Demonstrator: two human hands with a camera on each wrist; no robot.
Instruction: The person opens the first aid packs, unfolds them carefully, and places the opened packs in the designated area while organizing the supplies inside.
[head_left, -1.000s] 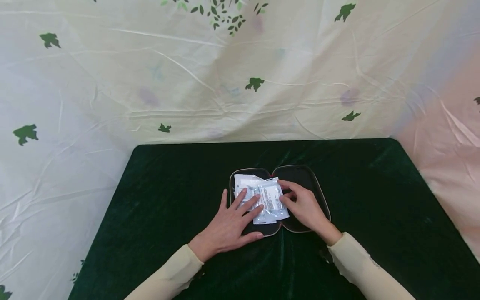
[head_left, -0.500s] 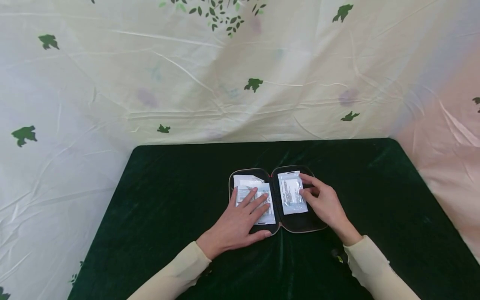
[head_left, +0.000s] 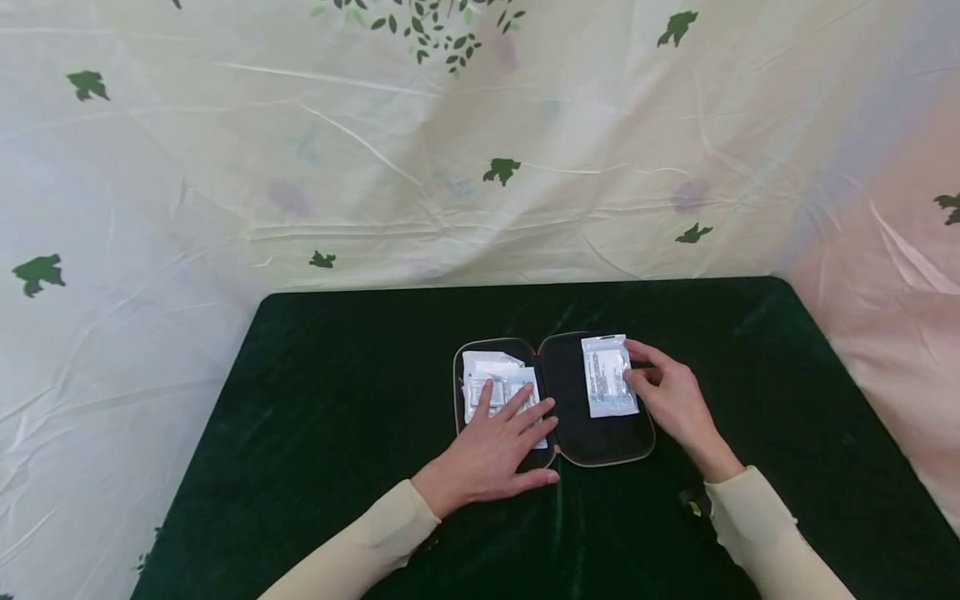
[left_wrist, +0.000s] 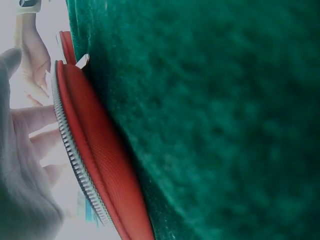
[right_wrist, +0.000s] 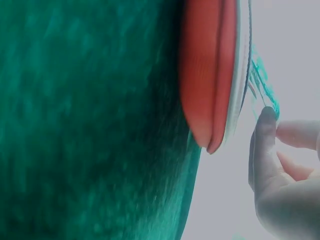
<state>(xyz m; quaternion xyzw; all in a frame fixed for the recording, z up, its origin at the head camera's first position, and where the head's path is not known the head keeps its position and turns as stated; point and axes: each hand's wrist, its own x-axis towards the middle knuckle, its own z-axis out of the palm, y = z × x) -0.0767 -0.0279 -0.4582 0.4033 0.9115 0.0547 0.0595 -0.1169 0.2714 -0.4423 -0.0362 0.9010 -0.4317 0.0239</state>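
A zip case (head_left: 596, 443) lies unfolded on the table, black inside; the wrist views show its red outside (left_wrist: 102, 145) and zip teeth. My right hand (head_left: 678, 410) pinches the right edge of a flat, white printed packet (head_left: 609, 379) above the right half. In the right wrist view, thumb and fingertip meet on its clear, shiny edge (right_wrist: 264, 85). Over the left half, my left hand (head_left: 491, 457) lies with fingers spread across several similar white packets (head_left: 491, 367), partly covering them. How firmly it presses cannot be told.
Dark green velvet cloth (head_left: 360, 392) covers the table around the case. Behind it hangs a pale curtain (head_left: 420, 192) with green bird and leaf prints. The table's far edge runs beyond the case.
My right hand has drawn one packet rightward, off the pile in the left half and over the right half. My left hand has slid slightly right and stays over the pile.
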